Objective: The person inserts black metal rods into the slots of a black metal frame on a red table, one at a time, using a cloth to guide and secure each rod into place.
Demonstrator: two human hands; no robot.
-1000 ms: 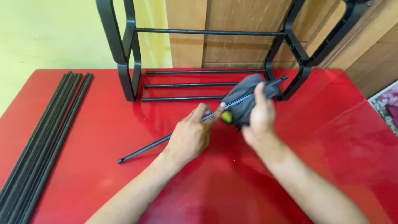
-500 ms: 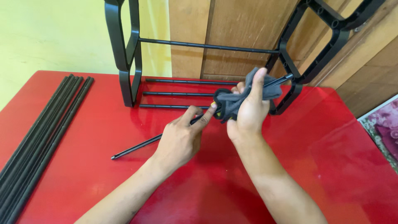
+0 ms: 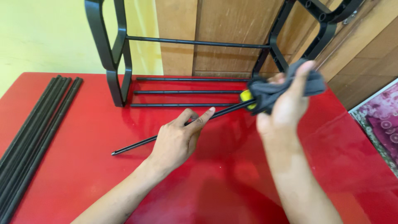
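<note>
Wiping step: left hand (image 3: 176,141) fingers pinch the thin black metal rod (image 3: 166,136); right hand (image 3: 286,110) fingers clamp a grey cloth (image 3: 273,91) around it. Next calls for sliding the cloth along.

Glossy red surface (image 3: 83,166) pushed up against a pale yellow wall (image 3: 41,37), wooden panelling (image 3: 215,25) next to it, patterned maroon rug (image 3: 383,120) off the right edge.

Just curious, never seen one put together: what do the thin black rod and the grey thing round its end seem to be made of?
Thin black rod: probably painted or coated metal, being slim, straight and dully glossy.
Grey thing: soft cloth, since it folds and wrinkles in the right hand.
</note>
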